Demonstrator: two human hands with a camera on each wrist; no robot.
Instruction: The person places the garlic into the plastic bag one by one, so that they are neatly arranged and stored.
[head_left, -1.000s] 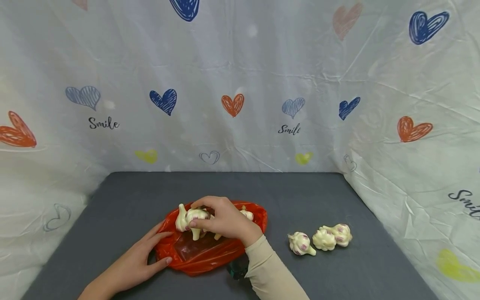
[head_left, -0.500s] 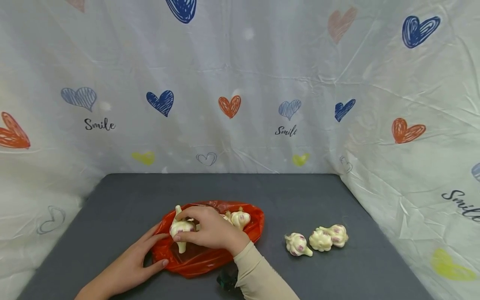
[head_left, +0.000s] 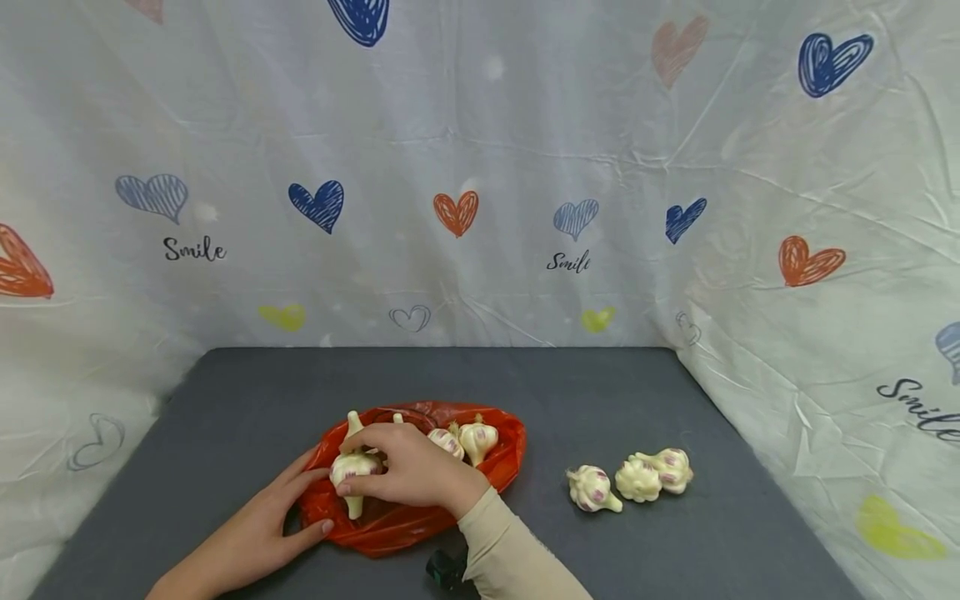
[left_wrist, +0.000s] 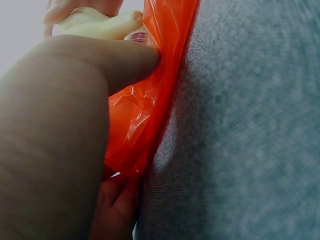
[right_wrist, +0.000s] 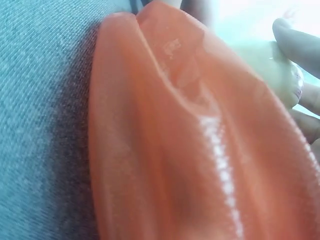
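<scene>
Fingers of the right hand [head_left: 411, 471]: curled, thumb opposed, gripping one garlic bulb [head_left: 351, 468] by its round body, stem toward the near side; that bulge presumably gives the best purchase. Whether the bulb also rests on anything: cannot be told.

Fingers of the left hand [head_left: 273, 521]: extended, thumb spread apart, touching the left end of the red bag [head_left: 375, 537], probably to steady its thin wall.

Bag: mouth up, about midway between the side edges of the counter [head_left: 600, 392], well short of its far edge; further bulbs [head_left: 477, 440] inside, presumably gathered by the walls.

Loose bulbs [head_left: 591, 489], three: outside, toward the counter's right edge, two touching, one just beside.
</scene>
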